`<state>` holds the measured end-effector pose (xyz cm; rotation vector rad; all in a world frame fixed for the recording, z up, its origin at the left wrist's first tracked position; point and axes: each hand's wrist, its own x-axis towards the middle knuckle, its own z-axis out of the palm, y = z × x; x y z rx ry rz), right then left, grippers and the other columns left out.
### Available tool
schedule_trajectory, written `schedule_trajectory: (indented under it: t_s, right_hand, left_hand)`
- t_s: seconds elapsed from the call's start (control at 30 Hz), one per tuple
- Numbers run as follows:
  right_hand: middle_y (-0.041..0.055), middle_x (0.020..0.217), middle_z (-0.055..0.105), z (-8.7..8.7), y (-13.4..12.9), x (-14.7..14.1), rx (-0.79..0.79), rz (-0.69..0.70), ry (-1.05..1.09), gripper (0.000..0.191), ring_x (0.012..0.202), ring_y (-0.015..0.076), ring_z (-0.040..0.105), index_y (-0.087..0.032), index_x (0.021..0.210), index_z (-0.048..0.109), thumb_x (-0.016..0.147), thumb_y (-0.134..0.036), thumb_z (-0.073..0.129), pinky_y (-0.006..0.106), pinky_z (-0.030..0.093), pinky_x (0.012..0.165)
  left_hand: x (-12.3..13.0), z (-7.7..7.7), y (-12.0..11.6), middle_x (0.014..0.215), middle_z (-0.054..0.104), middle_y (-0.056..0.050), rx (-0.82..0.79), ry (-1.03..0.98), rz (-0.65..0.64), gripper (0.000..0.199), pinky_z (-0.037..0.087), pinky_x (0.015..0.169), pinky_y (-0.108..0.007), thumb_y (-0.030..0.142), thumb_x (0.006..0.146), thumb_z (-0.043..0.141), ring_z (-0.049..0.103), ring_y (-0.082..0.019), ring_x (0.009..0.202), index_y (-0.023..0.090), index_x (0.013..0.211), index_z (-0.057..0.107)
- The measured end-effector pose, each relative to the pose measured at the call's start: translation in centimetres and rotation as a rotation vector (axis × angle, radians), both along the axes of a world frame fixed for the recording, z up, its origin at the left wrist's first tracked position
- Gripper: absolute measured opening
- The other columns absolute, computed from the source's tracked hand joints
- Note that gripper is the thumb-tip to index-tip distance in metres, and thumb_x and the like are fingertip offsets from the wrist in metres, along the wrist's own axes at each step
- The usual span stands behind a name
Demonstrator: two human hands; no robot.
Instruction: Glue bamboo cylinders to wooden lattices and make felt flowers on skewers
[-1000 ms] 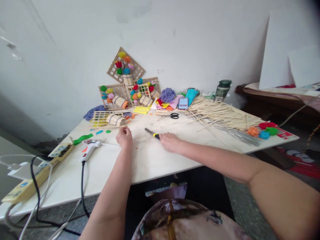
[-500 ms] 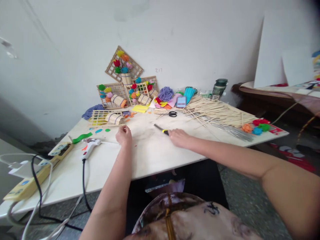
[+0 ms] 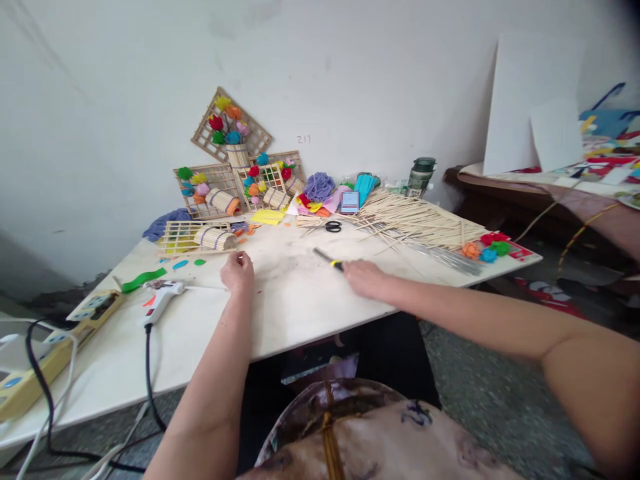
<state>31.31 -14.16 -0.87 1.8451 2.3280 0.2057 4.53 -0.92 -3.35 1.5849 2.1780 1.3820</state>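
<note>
Speckled floor [image 3: 480, 380] lies below the pale bench [image 3: 295, 320]. Inward of its near edge, the right hand [image 3: 364, 277] has its fingers closed round a black-and-yellow tool [image 3: 337, 265]; the left hand [image 3: 237, 271] curls its fingers, any hold unclear. Black-handled scissors [image 3: 333, 227] lie nearer the far edge.

A: What does the right hand [image 3: 364, 277] grip?

B: A narrow, dark-bladed knife [image 3: 327, 257] with a black-and-yellow handle, its tip pointing left.

A: And the left hand [image 3: 239, 271]?

B: Its fingers curl near a bound cylinder of pale sticks [image 3: 215, 238]; whether they hold anything is unclear. A white glue gun [image 3: 161, 298] lies on the white surface [image 3: 295, 307].
</note>
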Motion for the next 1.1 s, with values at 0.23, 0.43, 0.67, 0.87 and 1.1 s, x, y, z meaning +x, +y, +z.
schedule_trajectory:
  t_s: [0.23,0.43,0.67,0.87,1.1]
  right_hand:
    - [0.0202,0.097,0.063,-0.3,-1.8,0.3,0.009,0.139,0.028,0.037,0.087,0.0252,0.062,-0.005,0.115,0.05,0.081,-0.006,0.035,0.035,0.047,0.072]
    - [0.0216,0.094,0.064,0.1,-2.0,1.6,-0.042,-0.135,-0.025,0.035,0.088,0.026,0.062,-0.003,0.11,0.053,0.083,-0.004,0.03,0.034,0.047,0.071]
    - [0.02,0.095,0.064,-0.1,-1.4,2.7,-0.04,-0.15,-0.023,0.033,0.086,0.0249,0.063,-0.005,0.111,0.052,0.087,-0.008,0.029,0.033,0.046,0.071]
    - [0.02,0.099,0.063,-0.2,-0.6,3.8,0.017,-0.021,-0.003,0.036,0.092,0.0259,0.062,-0.006,0.117,0.049,0.085,-0.007,0.032,0.034,0.046,0.074]
    - [0.019,0.098,0.064,-0.2,-0.7,3.6,-0.012,-0.027,0.015,0.036,0.089,0.0256,0.062,-0.005,0.117,0.05,0.085,-0.009,0.031,0.033,0.046,0.071]
  left_hand:
    - [0.3,0.3,-0.1,0.072,0.068,-0.008,-0.031,0.052,-0.007,0.024,0.043,0.07,-0.031,0.029,0.078,0.045,0.062,-0.023,0.075,0.019,0.087,0.066]
    - [0.3,0.3,-0.1,0.072,0.068,-0.008,-0.033,0.051,0.005,0.026,0.043,0.071,-0.031,0.029,0.079,0.045,0.063,-0.022,0.077,0.019,0.089,0.066]
    - [0.2,0.3,-0.1,0.074,0.069,-0.008,-0.035,0.069,-0.013,0.027,0.043,0.071,-0.031,0.03,0.079,0.044,0.063,-0.023,0.079,0.019,0.092,0.066]
    - [0.2,0.3,0.0,0.073,0.069,-0.008,-0.038,0.079,-0.011,0.027,0.043,0.071,-0.032,0.03,0.079,0.044,0.063,-0.024,0.079,0.019,0.09,0.066]
    - [0.0,0.2,-0.1,0.074,0.069,-0.007,-0.049,0.073,-0.013,0.028,0.043,0.07,-0.03,0.031,0.079,0.044,0.063,-0.022,0.078,0.019,0.093,0.066]
